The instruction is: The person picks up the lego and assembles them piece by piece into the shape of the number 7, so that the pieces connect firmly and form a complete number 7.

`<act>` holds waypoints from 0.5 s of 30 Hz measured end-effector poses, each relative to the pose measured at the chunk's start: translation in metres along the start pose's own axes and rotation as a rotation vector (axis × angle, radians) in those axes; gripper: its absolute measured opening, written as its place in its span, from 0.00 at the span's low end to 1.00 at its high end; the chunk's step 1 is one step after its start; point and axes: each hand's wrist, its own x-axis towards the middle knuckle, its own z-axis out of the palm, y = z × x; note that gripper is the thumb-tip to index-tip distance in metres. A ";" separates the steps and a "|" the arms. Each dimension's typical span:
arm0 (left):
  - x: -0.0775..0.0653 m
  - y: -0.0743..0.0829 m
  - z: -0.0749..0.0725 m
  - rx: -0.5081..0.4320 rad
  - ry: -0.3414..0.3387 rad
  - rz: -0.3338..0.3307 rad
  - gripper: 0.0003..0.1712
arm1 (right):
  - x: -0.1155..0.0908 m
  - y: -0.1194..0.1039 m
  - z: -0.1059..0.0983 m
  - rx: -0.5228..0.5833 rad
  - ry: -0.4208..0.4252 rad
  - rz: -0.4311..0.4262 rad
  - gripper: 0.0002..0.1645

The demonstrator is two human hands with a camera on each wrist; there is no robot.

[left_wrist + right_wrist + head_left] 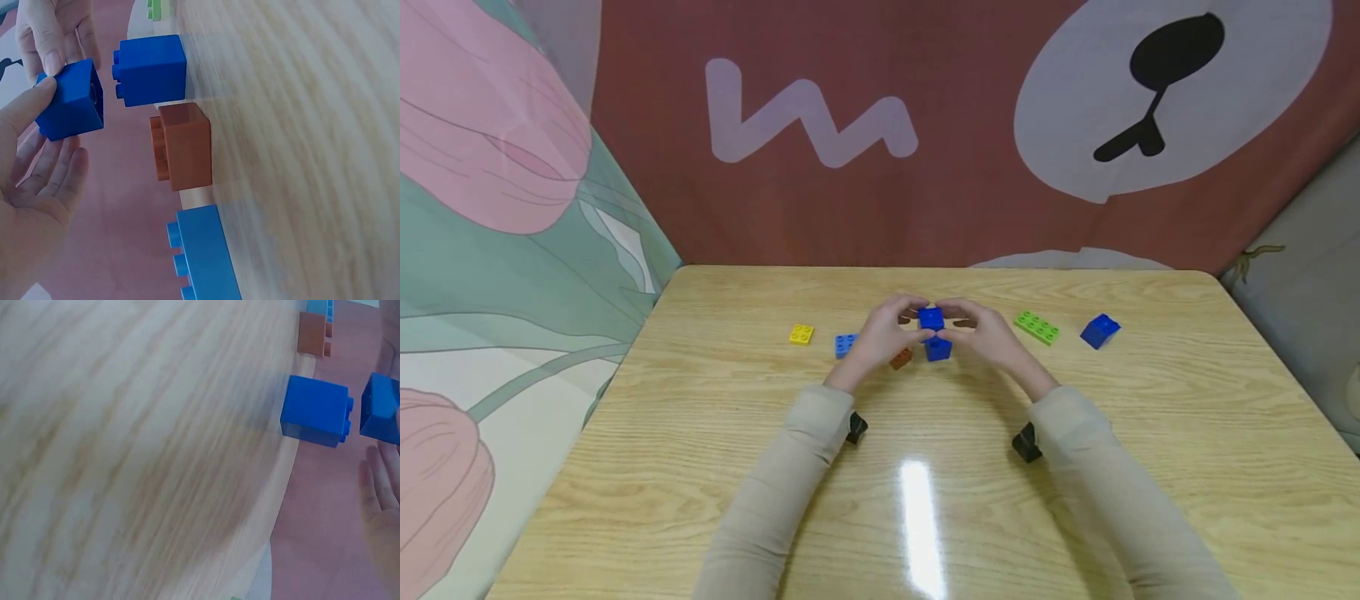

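Observation:
Between my two hands a blue building block [931, 318] is held up over a second blue block [937, 350] that stands on the table. My left hand [883, 333] pinches the raised block, its thumb [39, 94] on one face and fingers on the opposite side. From the other side my right hand [988, 333] grips it too, thumb against its edge in the left wrist view. A gap separates the raised block from the studs of the lower one [315, 411]. A reddish-brown block [190, 147] stands beside the lower block, close to my left hand.
Left of the brown block lie a light blue brick [845, 345], partly behind my left hand, and a yellow brick [801, 334]. Towards the right are a long green brick [1037, 327] and another blue block [1100, 331]. A patterned cloth [820, 217] hangs behind the wooden table [700, 433].

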 end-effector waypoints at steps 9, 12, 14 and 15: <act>0.001 -0.002 0.004 -0.029 -0.028 -0.023 0.28 | -0.002 0.007 -0.007 0.040 -0.014 -0.001 0.28; 0.000 -0.004 0.006 -0.030 -0.045 -0.037 0.28 | -0.002 0.009 -0.007 0.054 -0.017 -0.001 0.28; 0.000 -0.004 0.007 -0.028 -0.052 -0.040 0.28 | -0.002 0.011 -0.007 0.062 -0.020 0.005 0.28; 0.000 -0.004 0.007 -0.027 -0.053 -0.039 0.28 | -0.002 0.011 -0.006 0.066 -0.020 0.013 0.28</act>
